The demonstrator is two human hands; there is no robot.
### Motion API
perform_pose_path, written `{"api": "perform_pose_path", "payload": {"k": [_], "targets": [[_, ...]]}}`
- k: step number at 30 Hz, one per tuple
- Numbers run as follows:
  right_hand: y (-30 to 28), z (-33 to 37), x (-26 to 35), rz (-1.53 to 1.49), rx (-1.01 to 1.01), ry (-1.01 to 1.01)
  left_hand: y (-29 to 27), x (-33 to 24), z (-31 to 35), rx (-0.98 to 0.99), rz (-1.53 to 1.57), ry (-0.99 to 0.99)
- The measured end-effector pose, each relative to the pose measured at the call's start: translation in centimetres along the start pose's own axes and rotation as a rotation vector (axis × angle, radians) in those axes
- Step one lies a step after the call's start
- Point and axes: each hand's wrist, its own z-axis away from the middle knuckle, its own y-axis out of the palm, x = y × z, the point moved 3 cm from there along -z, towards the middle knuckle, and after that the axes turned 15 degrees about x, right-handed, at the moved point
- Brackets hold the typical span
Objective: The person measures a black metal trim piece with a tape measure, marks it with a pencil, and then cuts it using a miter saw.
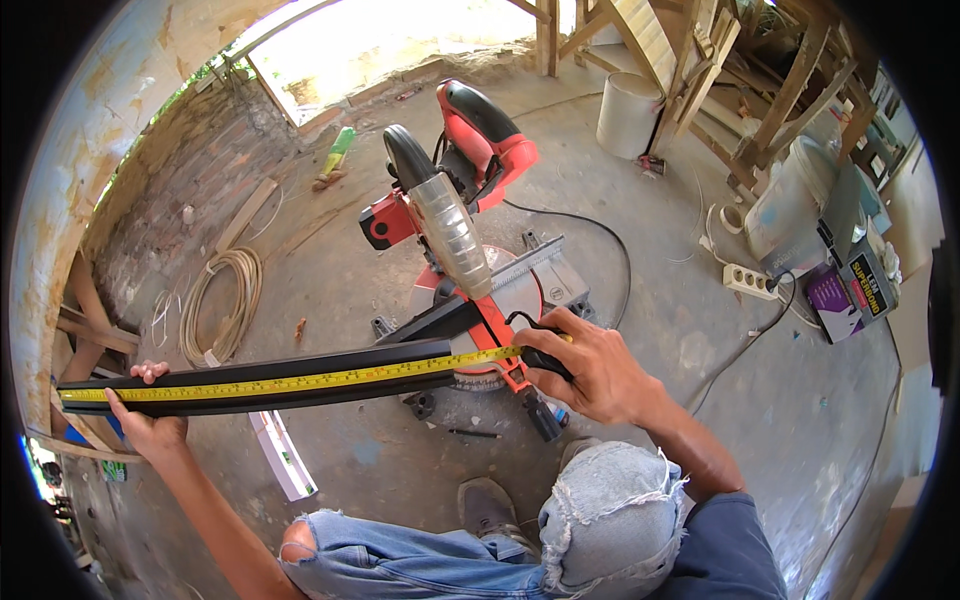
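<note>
A long black profile bar (395, 357) lies crosswise in front of me, its right end beside the red miter saw (495, 155). Along its length runs the yellow blade (300, 381) of a tape measure (546, 362). My left hand (155, 425) grips the bar near its left end, with the thumb on the tape. The dark tape measure case is in my right hand (605, 375), just past the bar's right end at the front of the saw. The saw head is raised, and a dark piece (430, 325) rests across its base.
A coiled hose (222, 305) and a green-handled brush (338, 155) lie on the left floor. A white bucket (630, 115) stands at the back. Right are a power strip (750, 281), cords and boxes (833, 300). A narrow white carton (282, 455) and dark pen (474, 434) lie nearby.
</note>
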Motion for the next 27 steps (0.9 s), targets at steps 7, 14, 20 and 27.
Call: {"api": "perform_pose_path", "payload": {"k": [7, 14, 20, 27], "targets": [[-0.5, -0.3, -0.4, 0.075, -0.053, -0.035, -0.5, -0.6, 0.0, 0.020, 0.026, 0.016], [-0.8, -0.4, -0.6, 0.108, -0.097, -0.044, 0.3, -1.4, 0.2, 0.066, 0.086, 0.034], [-1.0, -0.3, -0.7, 0.129, -0.120, -0.051, 1.6, -1.0, 0.5, 0.037, 0.072, 0.065], [-1.4, -0.1, -0.7, 0.125, -0.134, -0.045, 1.0, -1.4, 0.3, 0.129, 0.105, 0.034]]}}
